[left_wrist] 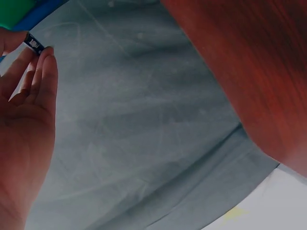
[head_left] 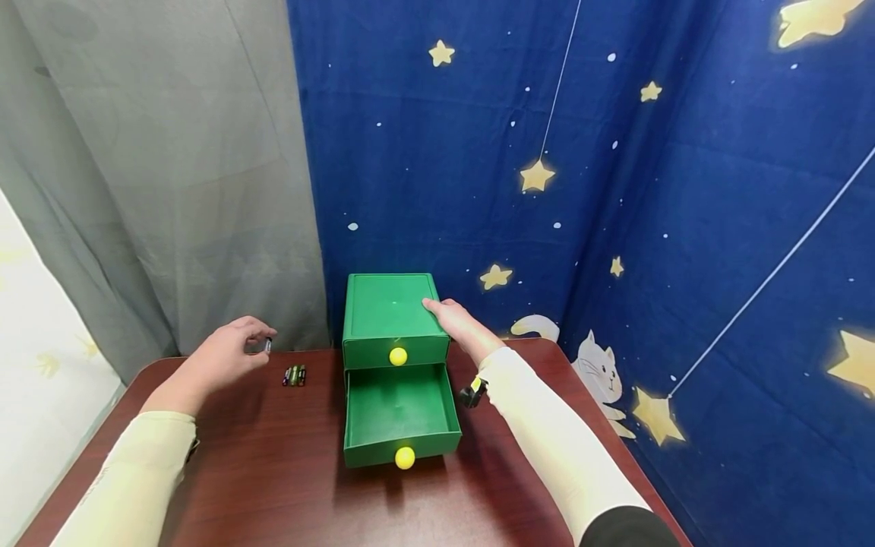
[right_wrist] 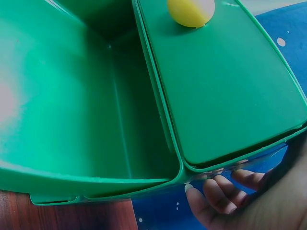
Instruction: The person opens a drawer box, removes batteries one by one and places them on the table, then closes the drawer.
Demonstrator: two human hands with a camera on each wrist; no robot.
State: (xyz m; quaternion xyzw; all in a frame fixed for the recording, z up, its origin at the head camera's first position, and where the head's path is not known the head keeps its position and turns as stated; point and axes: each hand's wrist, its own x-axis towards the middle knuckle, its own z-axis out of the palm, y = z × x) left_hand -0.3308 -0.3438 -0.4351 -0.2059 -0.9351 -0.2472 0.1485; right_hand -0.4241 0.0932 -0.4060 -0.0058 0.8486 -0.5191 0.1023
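Between thumb and fingertips, my left hand [head_left: 232, 351] pinches a small dark battery [left_wrist: 33, 43] with white print. That hand is above the table's left part, a little left of several more batteries [head_left: 295, 375] lying side by side. A green two-drawer cabinet [head_left: 391, 304] with yellow round knobs stands at the table's back. Its lower drawer [head_left: 399, 410] is pulled out, with nothing seen inside; the upper drawer [head_left: 369, 353] is closed. My right hand [head_left: 459, 320] holds the cabinet's right side, thumb on the top edge, bent fingers [right_wrist: 223, 191] against the side wall.
The dark red wooden table [head_left: 273, 471] carries the cabinet and the batteries. Behind it hang a grey curtain [head_left: 191, 167] at left and a blue star-patterned curtain [head_left: 437, 152] from the middle rightward. The lower drawer's front juts out toward me.
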